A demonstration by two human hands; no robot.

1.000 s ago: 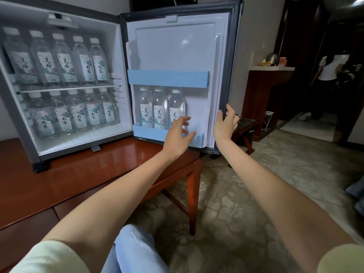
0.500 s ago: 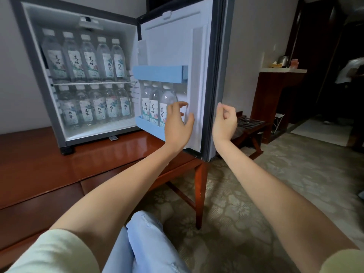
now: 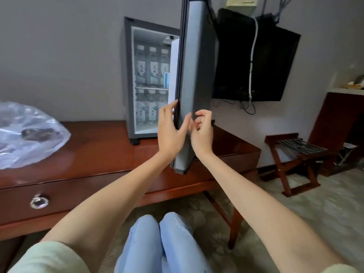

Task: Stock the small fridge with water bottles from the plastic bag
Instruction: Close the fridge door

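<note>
The small fridge (image 3: 128, 79) stands on the wooden desk (image 3: 102, 152), with its grey door (image 3: 198, 71) swung half shut and seen edge-on. Through the gap I see two shelves full of upright water bottles (image 3: 152, 69). My left hand (image 3: 171, 133) holds the door's free edge, fingers on the inner side and thumb on the outer face. My right hand (image 3: 202, 134) has its fingers curled and rests against the outer face of the door, holding nothing. The clear plastic bag (image 3: 29, 134) lies crumpled on the desk at the far left.
A black TV (image 3: 256, 56) with hanging cables is on the wall behind the door. A wooden luggage rack (image 3: 295, 150) stands on the carpet at right. The desk drawer has a ring pull (image 3: 39, 200). My knees in blue jeans (image 3: 157, 243) are below.
The fridge door has swung from wide open to half shut, hiding its inner shelf bottles. Both hands moved with it onto the door's edge. My view shifted right, bringing in the bag and TV.
</note>
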